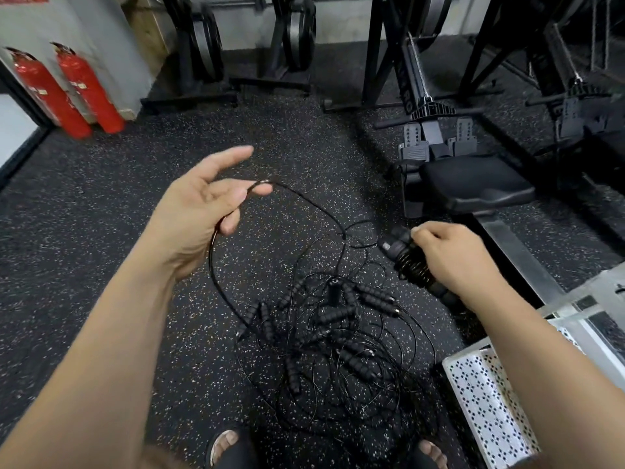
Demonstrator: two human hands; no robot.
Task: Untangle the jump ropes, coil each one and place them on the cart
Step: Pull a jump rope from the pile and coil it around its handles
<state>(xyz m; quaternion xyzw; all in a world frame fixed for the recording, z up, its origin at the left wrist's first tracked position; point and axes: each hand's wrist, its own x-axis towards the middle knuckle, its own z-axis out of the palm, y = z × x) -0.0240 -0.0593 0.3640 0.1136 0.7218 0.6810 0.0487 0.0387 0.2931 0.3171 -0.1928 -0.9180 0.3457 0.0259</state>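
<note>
Left hand: palm up, index finger straight, lower fingers loosely curled. A thin black cable is hooked across them, exiting near the middle fingertip and under the little finger. It is a loose hold, not a clamp.

Right hand: closed firmly round a bundle of ribbed black handles. We cannot count them exactly; at least two.

The hands are well apart, and the cable arcs between them in one open loop that dips toward the floor.

Below and between the hands, the tangle of jump ropes lies on the speckled rubber floor, with many handles scattered through overlapping loops. The perforated metal cart stands at lower right, just beside the pile. No rope is on it.

Handling, as we judge it:
- The cable looks light, springy and slick, probably coated wire. It should slide through the fingers and snag at crossings rather than knot hard.
- The handles are the heavy, grippy part, so we take hold there and feed the cable out gently.
- Yanking risks tightening the loops.

Further out are a rowing machine seat and two red fire extinguishers.
</note>
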